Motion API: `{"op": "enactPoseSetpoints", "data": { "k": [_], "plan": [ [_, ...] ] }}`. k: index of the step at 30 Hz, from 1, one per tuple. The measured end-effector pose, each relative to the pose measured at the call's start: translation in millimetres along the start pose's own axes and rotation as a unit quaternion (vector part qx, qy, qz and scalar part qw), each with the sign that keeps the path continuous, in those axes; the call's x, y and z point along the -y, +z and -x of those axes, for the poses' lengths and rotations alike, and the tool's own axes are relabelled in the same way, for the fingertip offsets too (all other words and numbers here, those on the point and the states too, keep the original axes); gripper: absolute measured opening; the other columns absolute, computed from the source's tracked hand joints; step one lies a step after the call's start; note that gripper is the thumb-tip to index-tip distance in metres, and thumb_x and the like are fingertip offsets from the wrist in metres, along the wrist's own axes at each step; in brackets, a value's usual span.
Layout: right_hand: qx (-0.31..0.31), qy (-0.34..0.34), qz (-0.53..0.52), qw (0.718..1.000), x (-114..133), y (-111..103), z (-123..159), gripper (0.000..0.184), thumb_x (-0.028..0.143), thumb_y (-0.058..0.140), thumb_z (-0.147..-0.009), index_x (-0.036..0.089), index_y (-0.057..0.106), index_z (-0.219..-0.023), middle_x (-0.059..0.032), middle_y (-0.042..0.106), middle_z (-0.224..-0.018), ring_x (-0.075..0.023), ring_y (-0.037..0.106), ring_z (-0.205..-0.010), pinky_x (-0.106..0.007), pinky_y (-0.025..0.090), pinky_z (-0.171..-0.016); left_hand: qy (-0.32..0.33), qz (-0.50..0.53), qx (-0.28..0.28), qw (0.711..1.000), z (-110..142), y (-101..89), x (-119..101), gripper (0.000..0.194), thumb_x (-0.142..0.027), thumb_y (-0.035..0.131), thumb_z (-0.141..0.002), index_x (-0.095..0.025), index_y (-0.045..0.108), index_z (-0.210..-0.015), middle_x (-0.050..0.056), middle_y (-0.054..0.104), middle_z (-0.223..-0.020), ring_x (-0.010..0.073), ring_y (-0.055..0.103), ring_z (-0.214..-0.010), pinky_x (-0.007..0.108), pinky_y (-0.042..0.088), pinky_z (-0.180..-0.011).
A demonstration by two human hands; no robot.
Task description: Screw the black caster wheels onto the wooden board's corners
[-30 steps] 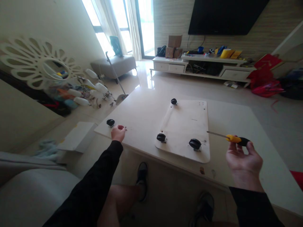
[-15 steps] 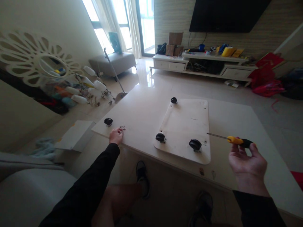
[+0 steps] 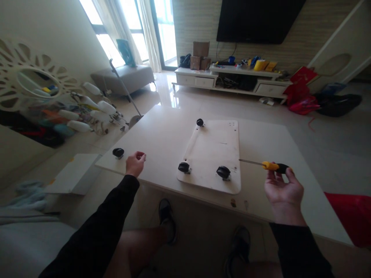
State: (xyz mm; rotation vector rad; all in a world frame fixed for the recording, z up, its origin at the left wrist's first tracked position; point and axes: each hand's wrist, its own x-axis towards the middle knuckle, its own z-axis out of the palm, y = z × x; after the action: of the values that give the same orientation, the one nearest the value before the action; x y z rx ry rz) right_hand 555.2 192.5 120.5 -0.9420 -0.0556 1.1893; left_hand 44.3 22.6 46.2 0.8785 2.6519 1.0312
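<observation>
My left hand [image 3: 135,163] is just above the table near its front left edge, its fingertips pinched together. What they hold, if anything, is too small to make out. Beside it on the table lies a loose black caster [image 3: 118,152]. My right hand [image 3: 282,189] grips a yellow-and-black screwdriver [image 3: 270,166] by the handle, its shaft pointing left toward the board's right edge. The pale wooden board [image 3: 210,150] lies flat on the table, with casters at three corners: front left [image 3: 183,167], front right [image 3: 223,172] and back left [image 3: 199,122]. Holes show at its back right corner.
The white table [image 3: 162,131] fills the middle, with two small marks near its front edge. A white box [image 3: 74,173] sits to the left, below table level. A stool [image 3: 127,79], a TV cabinet [image 3: 199,81] and red bags [image 3: 301,100] stand beyond.
The view has turned a little to the right. My left hand has shifted slightly right over the table, and the small dark screws by its fingers are out of sight. The screwdriver remains in my right hand.
</observation>
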Motion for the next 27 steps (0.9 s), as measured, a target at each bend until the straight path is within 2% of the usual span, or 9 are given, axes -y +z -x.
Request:
{"op": "enactPoseSetpoints", "data": {
  "k": [3,5,9,12,14,17,21,24,27],
  "plan": [
    [0.006,-0.003,0.004,1.0,1.6,-3.3,1.6,0.016,0.012,0.062,-0.089,0.02,0.062,-0.103,-0.0059,0.065,-0.111,-0.0187,0.078,-0.102,-0.027,0.071,-0.074,0.097,0.109,0.026,0.989,27.4,0.2,-51.1,0.019,-0.038,0.07,-0.084,-0.019,0.072,-0.086,0.003,0.075,-0.075,0.0201,0.073,-0.073,0.03,0.054,-0.074],
    [0.023,-0.012,0.01,1.0,1.9,-6.2,3.5,0.019,0.014,0.065,-0.087,0.021,0.061,-0.104,-0.0042,0.066,-0.109,-0.0173,0.078,-0.097,-0.027,0.07,-0.073,0.136,0.181,0.055,0.973,55.4,5.4,-84.5,0.019,-0.039,0.072,-0.081,-0.02,0.073,-0.082,0.002,0.073,-0.071,0.018,0.069,-0.065,0.029,0.052,-0.065],
    [0.048,-0.022,0.017,0.998,-0.3,-12.7,9.5,0.028,0.016,0.075,-0.08,0.022,0.062,-0.105,-0.0024,0.069,-0.105,-0.0169,0.078,-0.091,-0.026,0.068,-0.071,0.165,0.31,0.153,0.924,118.7,29.0,-139.1,0.023,-0.042,0.077,-0.079,-0.019,0.074,-0.081,0.002,0.071,-0.067,0.0161,0.065,-0.06,0.028,0.05,-0.06],
    [0.056,-0.025,0.019,0.998,-2.3,-15.7,14.5,0.031,0.017,0.079,-0.076,0.021,0.063,-0.102,-0.0019,0.07,-0.101,-0.0163,0.078,-0.089,-0.025,0.067,-0.07,0.163,0.361,0.207,0.895,154.5,51.8,-166.8,0.023,-0.041,0.079,-0.079,-0.019,0.075,-0.081,0.002,0.07,-0.066,0.014,0.06,-0.058,0.026,0.046,-0.056],
    [0.065,-0.032,0.023,0.997,-2.8,-16.4,16.7,0.032,0.019,0.082,-0.075,0.021,0.063,-0.1,-0.0011,0.071,-0.099,-0.0156,0.077,-0.088,-0.025,0.067,-0.07,0.17,0.372,0.229,0.883,168.2,65.7,-178.8,0.021,-0.039,0.08,-0.077,-0.019,0.075,-0.078,0.001,0.068,-0.064,0.0129,0.057,-0.058,0.025,0.045,-0.055],
    [0.07,-0.054,0.03,0.996,-1.8,-16.0,17.2,0.041,0.022,0.088,-0.07,0.024,0.062,-0.101,0.0017,0.073,-0.097,-0.0152,0.076,-0.088,-0.026,0.066,-0.07,0.173,0.377,0.242,0.877,176.0,82.0,-188.3,0.02,-0.039,0.081,-0.076,-0.019,0.076,-0.076,0.0,0.066,-0.062,0.0123,0.054,-0.057,0.025,0.044,-0.056],
    [0.076,-0.105,0.056,0.99,0.8,-14.4,14.9,0.058,0.025,0.095,-0.06,0.027,0.062,-0.108,0.0032,0.074,-0.1,-0.0158,0.076,-0.086,-0.029,0.066,-0.07,0.174,0.379,0.242,0.876,175.2,97.3,-191.7,0.022,-0.041,0.081,-0.077,-0.019,0.078,-0.077,0.0,0.065,-0.06,0.0125,0.054,-0.057,0.025,0.044,-0.056],
    [0.098,-0.145,0.085,0.981,0.6,-11.7,13.1,0.063,0.031,0.097,-0.058,0.028,0.062,-0.111,0.0034,0.074,-0.098,-0.0169,0.077,-0.087,-0.031,0.065,-0.071,0.184,0.377,0.247,0.873,171.7,106.3,-192.9,0.021,-0.04,0.083,-0.077,-0.019,0.078,-0.08,0.001,0.068,-0.064,0.0128,0.056,-0.059,0.026,0.046,-0.058],
    [0.105,-0.149,0.101,0.978,-2.2,-5.9,11.8,0.066,0.035,0.098,-0.057,0.029,0.062,-0.112,0.0047,0.071,-0.095,-0.0173,0.076,-0.087,-0.032,0.065,-0.071,0.194,0.377,0.244,0.872,166.8,113.5,-193.7,0.018,-0.037,0.083,-0.078,-0.021,0.078,-0.084,0.002,0.073,-0.073,0.0135,0.059,-0.062,0.026,0.05,-0.061]
  ]
}}
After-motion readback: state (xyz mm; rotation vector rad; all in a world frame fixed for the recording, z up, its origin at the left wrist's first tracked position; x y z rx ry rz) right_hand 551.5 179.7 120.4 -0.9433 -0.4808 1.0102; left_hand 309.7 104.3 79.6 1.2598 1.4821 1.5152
